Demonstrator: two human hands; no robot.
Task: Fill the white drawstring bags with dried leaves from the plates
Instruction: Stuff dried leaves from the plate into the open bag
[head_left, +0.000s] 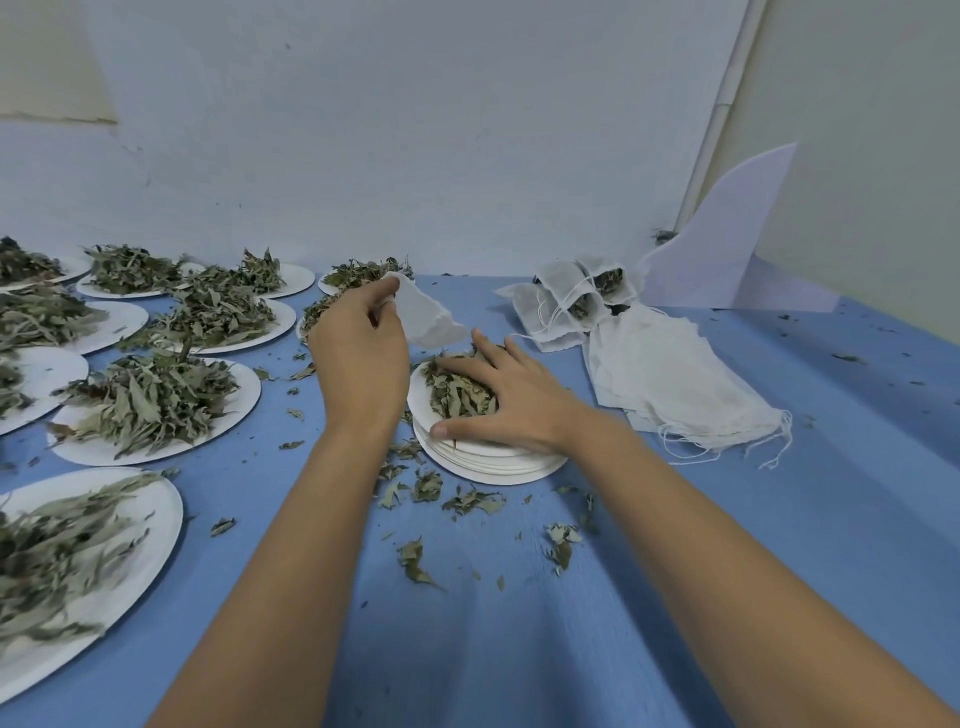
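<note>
Left hand (359, 353) pinches an empty white drawstring bag (428, 318) above a blue table (779, 519). Right hand (511, 397), fingers spread and nearly straight, rests on dried leaves (457, 399) atop stacked paper plates (488, 460).

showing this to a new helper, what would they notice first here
First, the two hands at the centre: the left hand pinches a limp white bag in the air, while the right hand lies spread on the leaves atop a stack of plates. Next, the many plates heaped with dried leaves across the left of the blue table. On the right lie a pile of empty bags and, behind it, a few filled bags.
</note>
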